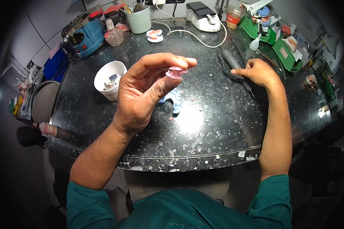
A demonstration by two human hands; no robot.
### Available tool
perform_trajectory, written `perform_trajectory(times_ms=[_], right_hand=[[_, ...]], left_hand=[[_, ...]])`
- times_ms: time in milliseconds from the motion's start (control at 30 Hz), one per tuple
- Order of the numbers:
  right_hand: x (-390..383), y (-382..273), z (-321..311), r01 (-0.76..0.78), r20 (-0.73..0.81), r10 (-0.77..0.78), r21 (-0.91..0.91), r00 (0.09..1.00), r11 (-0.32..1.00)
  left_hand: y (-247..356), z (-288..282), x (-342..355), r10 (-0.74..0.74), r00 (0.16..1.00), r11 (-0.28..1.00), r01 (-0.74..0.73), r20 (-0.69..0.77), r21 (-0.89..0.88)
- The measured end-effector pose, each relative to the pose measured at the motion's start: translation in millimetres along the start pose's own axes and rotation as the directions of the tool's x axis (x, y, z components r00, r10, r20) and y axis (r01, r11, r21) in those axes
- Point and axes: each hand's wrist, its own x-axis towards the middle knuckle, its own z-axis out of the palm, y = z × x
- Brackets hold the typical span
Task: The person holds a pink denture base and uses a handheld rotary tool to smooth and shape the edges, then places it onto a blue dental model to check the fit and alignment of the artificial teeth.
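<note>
My left hand is raised above the middle of the bench. Its thumb and fingertips pinch a small pink denture piece. Partly hidden behind that hand, a blue dental cast lies on the bench. To the right, my right hand is closed at a grey rotary handpiece. The thumb crosses the tool by its black coiled cord, and the other fingers are curled and partly hidden. The handpiece's thin tip points toward me.
Left of my left hand stands a white tub with small bits inside. At the back are a blue machine, a pen cup, a toothed model and a white control box. Green trays line the right.
</note>
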Motion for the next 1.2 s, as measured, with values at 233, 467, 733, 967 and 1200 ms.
perform_trajectory(times_ms=[233, 467, 733, 967, 1200], right_hand=[[-2, 24, -17, -0.053, -0.069, 0.07, 0.223, 0.995, 0.973], [-6, 4, -2, 0.034, 0.094, -0.041, 0.077, 0.995, 0.996], [5, -18, 18, -0.173, 0.111, -0.431, 0.979, 0.895, -0.109], [-65, -81, 28, 0.54, -0.625, -0.451, 0.779, 0.637, -0.318], [-80, -97, 43, 0.982, -0.888, -0.443, 0.174, 0.127, -0.069]], left_hand=[[2, -3, -2, -0.062, 0.998, 0.997, 0.062, 0.012, -0.05], [4, -1, -3, -0.122, 0.992, 0.99, 0.12, -0.032, -0.073], [12, 6, -2, -0.211, 0.965, 0.975, 0.196, -0.153, -0.109], [13, 3, -3, -0.297, 0.947, 0.944, 0.271, -0.125, -0.188], [6, 5, -1, -0.301, 0.942, 0.922, 0.249, -0.146, -0.295]])
